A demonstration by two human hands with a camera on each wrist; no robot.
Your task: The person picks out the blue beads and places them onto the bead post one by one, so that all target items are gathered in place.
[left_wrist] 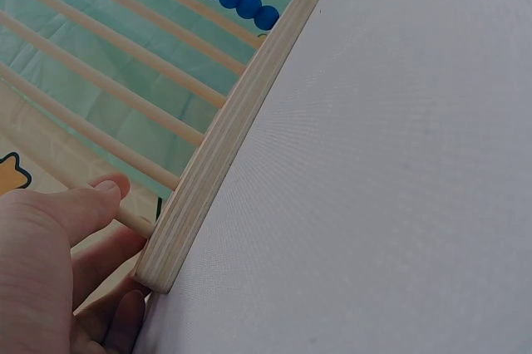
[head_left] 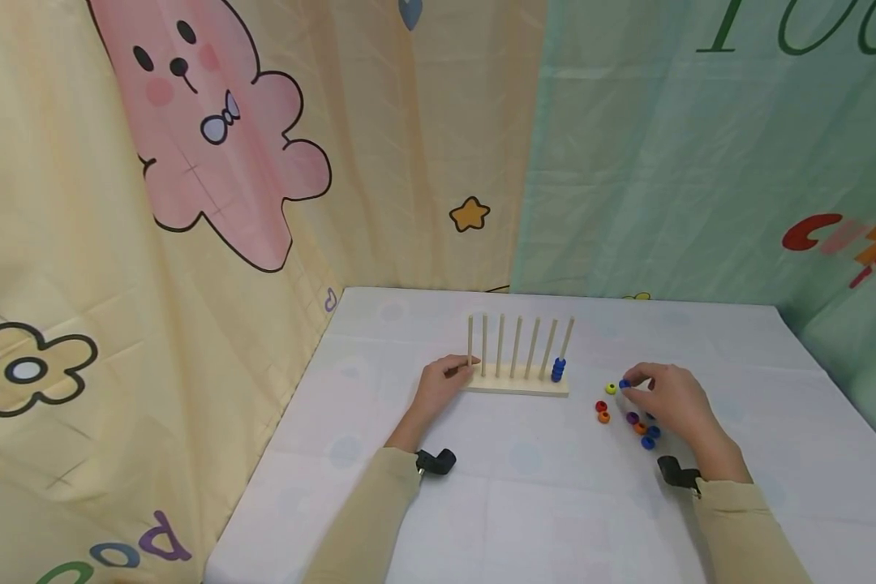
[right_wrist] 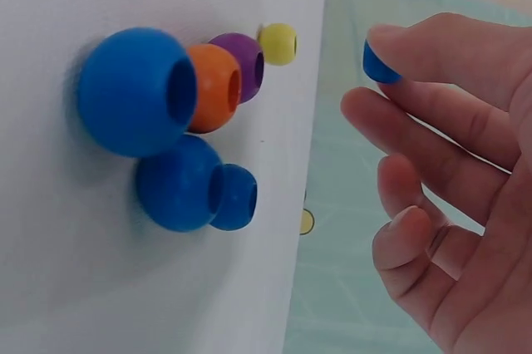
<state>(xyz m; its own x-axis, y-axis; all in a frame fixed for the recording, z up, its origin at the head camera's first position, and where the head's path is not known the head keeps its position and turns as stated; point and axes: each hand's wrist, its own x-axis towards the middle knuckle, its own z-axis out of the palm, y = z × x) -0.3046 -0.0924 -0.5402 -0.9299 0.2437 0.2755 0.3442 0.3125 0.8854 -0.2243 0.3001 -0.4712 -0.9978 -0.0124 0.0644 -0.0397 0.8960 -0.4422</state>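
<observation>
Blue bead (right_wrist: 378, 64), fingertip hold

Right hand (head_left: 672, 401): thumb and finger nearly together, pinching the bead; loose beads (head_left: 640, 427) near them. Left hand (head_left: 441, 383): fingers curled round end peg (left_wrist: 137, 222) of rack (head_left: 517, 388). Risk: tip-only pinch could let bead slip, roll.

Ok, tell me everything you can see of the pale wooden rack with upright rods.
The pale wooden rack has a long, narrow base, its edge layered like plywood, with seven slim rods in a row. It stands upright on a white tablecloth. Four round blue beads are threaded on the rightmost rod; none show on the others. The left hand grips the rack's left end.
</observation>
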